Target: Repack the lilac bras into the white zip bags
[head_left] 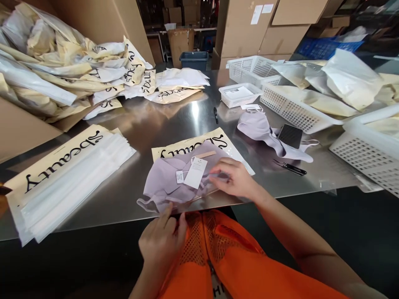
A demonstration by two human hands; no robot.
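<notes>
A lilac bra (165, 176) lies on a cream printed bag (241, 157) at the table's near edge. On the bra rest a white hang tag (195, 172) and a smaller white label (180, 177). My right hand (233, 176) is over the bra's right side, fingers curved, with a gap between thumb and forefinger. Below the bra's lower edge is my left hand (163, 234), its forefinger and thumb stretched out and the other fingers partly bent. The forefinger's tip is at the fabric's edge; whether it presses there I cannot tell.
Flat bags (71, 166) are stacked at left, below a heap of filled bags (62, 70). To the right lie another lilac bra (255, 126), a phone (290, 136), black snips (289, 167) and white baskets (296, 108). A black pen (215, 115) lies mid-table.
</notes>
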